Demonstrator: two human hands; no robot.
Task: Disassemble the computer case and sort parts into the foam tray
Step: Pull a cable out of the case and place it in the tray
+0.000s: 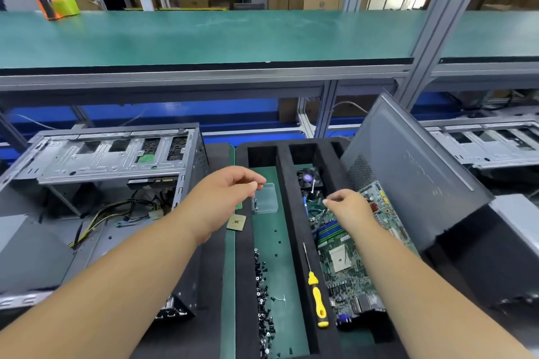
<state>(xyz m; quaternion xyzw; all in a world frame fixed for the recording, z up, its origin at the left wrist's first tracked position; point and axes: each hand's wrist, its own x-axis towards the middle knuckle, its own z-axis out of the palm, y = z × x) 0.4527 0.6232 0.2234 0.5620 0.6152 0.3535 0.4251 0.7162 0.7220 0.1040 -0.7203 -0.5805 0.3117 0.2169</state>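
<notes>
The motherboard (347, 256) lies lengthwise in the foam tray (294, 213), its long axis running away from the person. The right hand (348, 207) pinches something small over its far end, and the left hand (230, 186) hovers with fingertips pinched above a clear plastic box (266, 198).

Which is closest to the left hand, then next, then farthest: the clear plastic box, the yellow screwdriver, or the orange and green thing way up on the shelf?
1. Clear plastic box, just under the left hand fingertips.
2. Yellow screwdriver, lower right on the foam tray divider.
3. Orange and green thing, far upper left.

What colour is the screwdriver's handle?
Yellow and black handle of the screwdriver, seen in the head view.
</notes>
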